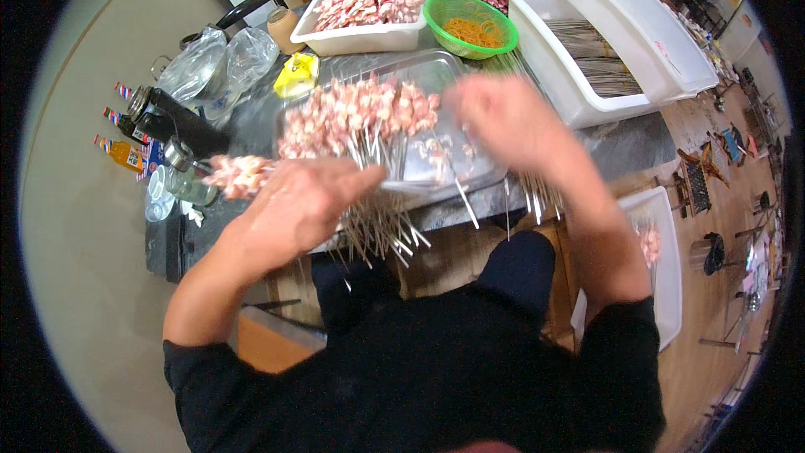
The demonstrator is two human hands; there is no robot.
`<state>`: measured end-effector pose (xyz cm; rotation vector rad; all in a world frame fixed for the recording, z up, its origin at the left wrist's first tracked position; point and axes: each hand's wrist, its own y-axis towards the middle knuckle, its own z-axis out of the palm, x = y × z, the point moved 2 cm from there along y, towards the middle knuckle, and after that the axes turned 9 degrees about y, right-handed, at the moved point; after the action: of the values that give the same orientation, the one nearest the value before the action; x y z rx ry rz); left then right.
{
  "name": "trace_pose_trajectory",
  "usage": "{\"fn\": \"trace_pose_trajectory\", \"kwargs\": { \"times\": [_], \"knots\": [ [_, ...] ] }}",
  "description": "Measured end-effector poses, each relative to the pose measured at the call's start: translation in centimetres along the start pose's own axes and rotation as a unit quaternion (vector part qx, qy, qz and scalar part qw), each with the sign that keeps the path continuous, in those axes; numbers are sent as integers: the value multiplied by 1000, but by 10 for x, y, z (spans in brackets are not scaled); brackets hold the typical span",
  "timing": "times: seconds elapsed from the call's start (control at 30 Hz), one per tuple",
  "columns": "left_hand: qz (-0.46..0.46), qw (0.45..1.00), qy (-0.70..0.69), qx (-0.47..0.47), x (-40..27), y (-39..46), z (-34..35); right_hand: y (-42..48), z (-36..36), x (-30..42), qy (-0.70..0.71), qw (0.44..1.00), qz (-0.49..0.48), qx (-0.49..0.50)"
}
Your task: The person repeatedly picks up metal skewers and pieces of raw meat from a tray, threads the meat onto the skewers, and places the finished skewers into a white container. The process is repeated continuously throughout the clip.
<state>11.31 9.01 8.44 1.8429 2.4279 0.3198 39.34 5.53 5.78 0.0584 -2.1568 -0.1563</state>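
Note:
My left hand (305, 201) is curled at the tray's front left corner, around a bunch of meat skewers (239, 176) whose meat end sticks out to the left. Metal skewer ends (383, 226) fan out below that hand, past the table edge. My right hand (497, 116), blurred by motion, is above the right side of the clear tray (418, 173); whether its fingers grip anything cannot be made out. Skewered pink meat (358, 107) is heaped in the tray, bare metal ends towards me. More bare metal skewers (538, 195) jut over the edge beneath my right forearm.
Behind the tray are a white tub of meat skewers (371, 41), a green basket of rubber bands (470, 50) and a white tub of metal skewers (575, 113). A black bottle (182, 123) and glass jar (195, 185) stand left. Another white tub (666, 302) is low right.

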Motion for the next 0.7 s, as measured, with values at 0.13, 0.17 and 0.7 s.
{"fn": "trace_pose_trajectory", "kwargs": {
  "times": [0.13, 0.17, 0.7],
  "knots": [
    [-64, 995, 70, 17, 16, -14, -1, 108, -62, -49, -268, 950, 17, -159],
    [-73, 995, 65, 17, 19, -19, -2, 132, -65, -66, -291, 942, 74, -148],
    [-234, 946, 150, 166, 40, -119, -38, 203, -54, -102, -340, 920, 99, -166]
  ]
}}
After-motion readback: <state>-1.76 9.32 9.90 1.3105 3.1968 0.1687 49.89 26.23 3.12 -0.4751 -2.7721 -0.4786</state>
